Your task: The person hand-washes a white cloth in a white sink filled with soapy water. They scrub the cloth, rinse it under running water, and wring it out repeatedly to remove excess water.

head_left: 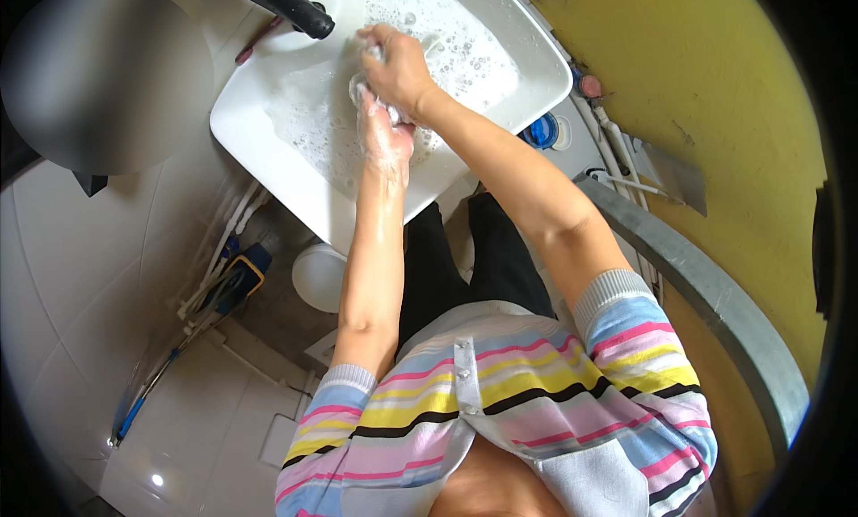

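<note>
Both of my hands are together over the white washbasin (237, 106), which holds foamy, bubbly water (465, 48). Between them is a small whitish, suds-covered, cloth-like bundle (361, 92); foam and fingers hide most of it, so its exact kind does not show. My right hand (402, 70) grips it from above with curled fingers. Below, my left hand (386, 140), wet and coated in lather up to the wrist, holds its lower part, fingers partly hidden. A black faucet (299, 12) reaches over the basin's left rim, apart from my hands.
A yellow wall (679, 70) runs along the right, with white pipes (617, 146) and a blue-lidded container (542, 131) beside the basin. A grey curved edge (706, 267) passes my right elbow. Below left are a white bucket (319, 277) and a blue-handled pole (147, 396).
</note>
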Motion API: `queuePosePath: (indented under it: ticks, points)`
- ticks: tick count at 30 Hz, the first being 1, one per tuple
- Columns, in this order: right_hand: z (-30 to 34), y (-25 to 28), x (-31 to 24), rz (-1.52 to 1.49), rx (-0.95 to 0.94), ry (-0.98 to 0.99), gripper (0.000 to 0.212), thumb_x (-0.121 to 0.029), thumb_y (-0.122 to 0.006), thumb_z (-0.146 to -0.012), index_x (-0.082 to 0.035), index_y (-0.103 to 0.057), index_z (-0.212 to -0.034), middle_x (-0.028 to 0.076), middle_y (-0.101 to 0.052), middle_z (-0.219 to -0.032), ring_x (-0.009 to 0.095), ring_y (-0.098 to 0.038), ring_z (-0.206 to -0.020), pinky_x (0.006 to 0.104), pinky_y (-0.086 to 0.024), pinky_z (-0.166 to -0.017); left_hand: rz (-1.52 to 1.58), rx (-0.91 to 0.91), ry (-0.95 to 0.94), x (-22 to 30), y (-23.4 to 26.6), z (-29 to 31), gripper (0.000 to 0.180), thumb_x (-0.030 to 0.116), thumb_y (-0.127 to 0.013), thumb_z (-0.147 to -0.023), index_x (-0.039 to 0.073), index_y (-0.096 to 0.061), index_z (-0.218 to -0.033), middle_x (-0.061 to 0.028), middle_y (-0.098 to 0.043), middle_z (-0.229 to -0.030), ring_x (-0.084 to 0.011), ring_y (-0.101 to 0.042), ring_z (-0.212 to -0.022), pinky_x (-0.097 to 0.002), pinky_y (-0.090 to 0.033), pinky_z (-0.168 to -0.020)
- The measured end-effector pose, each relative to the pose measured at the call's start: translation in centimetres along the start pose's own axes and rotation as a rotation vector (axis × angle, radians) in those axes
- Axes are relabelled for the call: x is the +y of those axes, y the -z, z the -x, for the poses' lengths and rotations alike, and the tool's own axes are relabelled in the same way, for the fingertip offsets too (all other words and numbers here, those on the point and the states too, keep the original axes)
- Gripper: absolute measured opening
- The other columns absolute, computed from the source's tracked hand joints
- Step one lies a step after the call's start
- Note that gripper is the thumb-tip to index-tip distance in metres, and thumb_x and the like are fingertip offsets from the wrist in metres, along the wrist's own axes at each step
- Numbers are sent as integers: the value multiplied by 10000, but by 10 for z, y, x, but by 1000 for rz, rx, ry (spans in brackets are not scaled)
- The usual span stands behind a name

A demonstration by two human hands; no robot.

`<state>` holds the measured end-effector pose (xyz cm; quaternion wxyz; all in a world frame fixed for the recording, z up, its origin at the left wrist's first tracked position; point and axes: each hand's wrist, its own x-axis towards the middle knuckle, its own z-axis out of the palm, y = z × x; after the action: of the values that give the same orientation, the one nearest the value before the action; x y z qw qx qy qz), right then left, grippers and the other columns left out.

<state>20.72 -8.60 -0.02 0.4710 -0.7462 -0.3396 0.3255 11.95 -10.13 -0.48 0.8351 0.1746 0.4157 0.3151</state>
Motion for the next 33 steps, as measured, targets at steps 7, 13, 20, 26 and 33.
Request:
queuePosePath:
  ticks: [7, 13, 20, 26, 33]
  points:
    - [69, -18, -4, 85, -85, 513, 436, -87, -592, -779, -138, -561, -1211, 193, -541, -1297, 393, -481, -1238, 510, -240, -1147, -62, -178, -30, 15, 27, -7, 775, 633, -371, -920, 77, -292, -1454, -129, -388, -1426, -256, -445, -1280, -375, -415, -1021]
    - [30, -11, 9, 135, 58, 373, 532, 10, -554, -769, -56, -511, -1295, 250, -536, -1276, 404, -492, -1206, 528, -192, -1156, -84, -416, -354, -15, 29, -14, 609, 464, -344, -1003, 131, -206, -1494, -129, -298, -1497, -261, -285, -1393, -413, -286, -1130]
    - [25, -2, 7, 249, 91, 530, 549, 43, -484, -766, -43, -505, -1308, 224, -538, -1295, 378, -496, -1217, 517, -170, -1164, -209, -183, -87, 4, 11, -5, 614, 453, -359, -1002, 156, -172, -1507, -105, -316, -1490, -251, -348, -1356, -397, -318, -1117]
    - [80, -17, -8, 59, -26, 479, 490, -23, -500, -866, -111, -481, -1348, 193, -521, -1334, 330, -421, -1317, 505, -168, -1171, -121, -157, -89, 15, -3, 9, 535, 382, -455, -983, 87, -327, -1411, -96, -432, -1398, -231, -424, -1289, -373, -391, -1051]
    - [0, 20, 24, -61, 215, 25, 424, 38, -477, -858, -4, -523, -1278, 160, -636, -1194, 276, -609, -1099, 339, -472, -978, -121, -135, -17, 26, -3, 15, 540, 391, -463, -952, 3, -434, -1327, -122, -518, -1301, -252, -494, -1220, -416, -394, -1037]
